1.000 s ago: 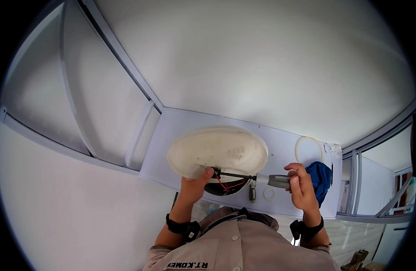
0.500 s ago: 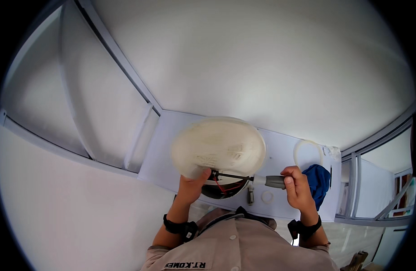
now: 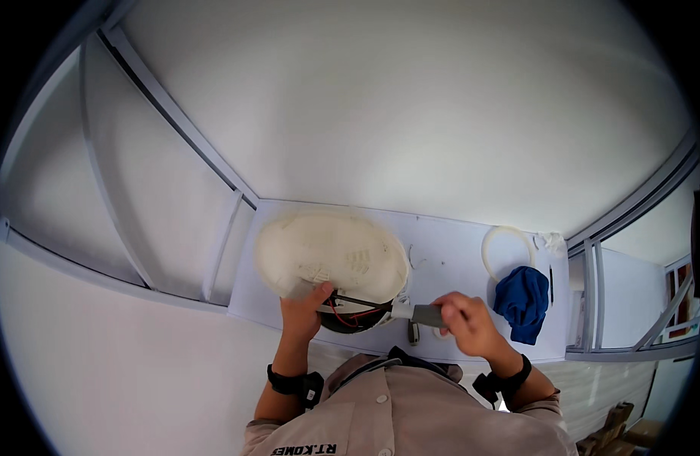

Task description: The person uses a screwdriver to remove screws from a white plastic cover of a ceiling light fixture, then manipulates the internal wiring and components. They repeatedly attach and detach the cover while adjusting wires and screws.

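A cream oval plastic shell with vent slots is tipped up on the white table, its dark underside toward me. Red wires show in the opening along its near edge. My left hand is closed on the shell's near left edge, thumb on top beside the screwdriver's tip. Wrapped round the grey handle of a screwdriver is my right hand. Its dark shaft runs leftward across the opening to my left thumb; exactly what the tip meets is hidden.
A second grey-handled tool lies at the table's near edge. Rightward are a blue cloth, a pale ring, a thin black stick and a crumpled white piece. A wall bounds the table's far side.
In the picture, the shell, both hands and the screwdriver have shifted left. The screwdriver's handle sits lower, and my right hand has turned to wrap over its end.
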`<state>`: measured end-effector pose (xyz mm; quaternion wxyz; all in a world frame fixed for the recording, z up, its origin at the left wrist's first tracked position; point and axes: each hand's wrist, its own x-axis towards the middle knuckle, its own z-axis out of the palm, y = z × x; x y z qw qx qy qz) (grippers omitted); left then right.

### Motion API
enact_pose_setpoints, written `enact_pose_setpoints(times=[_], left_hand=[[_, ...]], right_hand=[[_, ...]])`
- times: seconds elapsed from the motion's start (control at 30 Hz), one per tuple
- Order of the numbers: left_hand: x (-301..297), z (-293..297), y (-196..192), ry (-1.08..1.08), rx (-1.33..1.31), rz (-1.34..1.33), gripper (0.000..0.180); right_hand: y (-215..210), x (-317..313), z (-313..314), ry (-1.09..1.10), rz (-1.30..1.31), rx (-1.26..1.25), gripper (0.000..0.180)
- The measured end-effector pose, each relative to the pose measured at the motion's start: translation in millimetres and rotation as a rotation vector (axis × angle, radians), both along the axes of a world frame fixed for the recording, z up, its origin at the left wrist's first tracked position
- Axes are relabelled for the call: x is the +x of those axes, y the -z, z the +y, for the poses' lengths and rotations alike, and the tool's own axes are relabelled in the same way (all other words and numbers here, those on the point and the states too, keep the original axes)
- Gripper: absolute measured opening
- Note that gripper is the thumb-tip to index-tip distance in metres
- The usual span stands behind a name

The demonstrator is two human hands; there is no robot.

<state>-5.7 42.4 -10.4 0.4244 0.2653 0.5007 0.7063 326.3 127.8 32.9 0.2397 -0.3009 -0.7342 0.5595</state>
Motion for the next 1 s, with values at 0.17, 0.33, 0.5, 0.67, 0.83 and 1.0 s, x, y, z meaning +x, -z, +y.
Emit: enact_pose_setpoints(times=[0.17, 0.33, 0.5, 0.67, 0.83, 1.0], left_hand=[[-1.1, -0.8, -6.7, -0.028, 0.009, 0.138, 0.058], [2.6, 6.3, -6.3, -0.085, 0.058, 0.006, 0.057], [12.2, 7.7, -13.1, -0.125, 0.086, -0.027, 0.061], [19.8, 4.8, -13.6, -0.155, 0.113, -0.002, 0.066], [29.5, 1.8, -12.5, -0.042, 0.153, 0.044, 0.070], [45.4, 3.4, -14.4, -0.021, 0.223, -0.121, 0.074]], right_hand=[[8.7, -2.6, -3.0, -0.031, 0.202, -0.362, 0.029], [4.5, -17.1, -11.4, 0.003, 0.207, 0.594, 0.031], [7.1, -14.8, -17.1, -0.043, 0.009, 0.998, 0.037], [15.9, -14.4, -29.8, -0.033, -0.063, 0.009, 0.029], [11.4, -17.9, -24.8, 0.009, 0.110, -0.467, 0.039], [-0.4, -20.2, -30.8, 0.085, -0.016, 0.630, 0.033]])
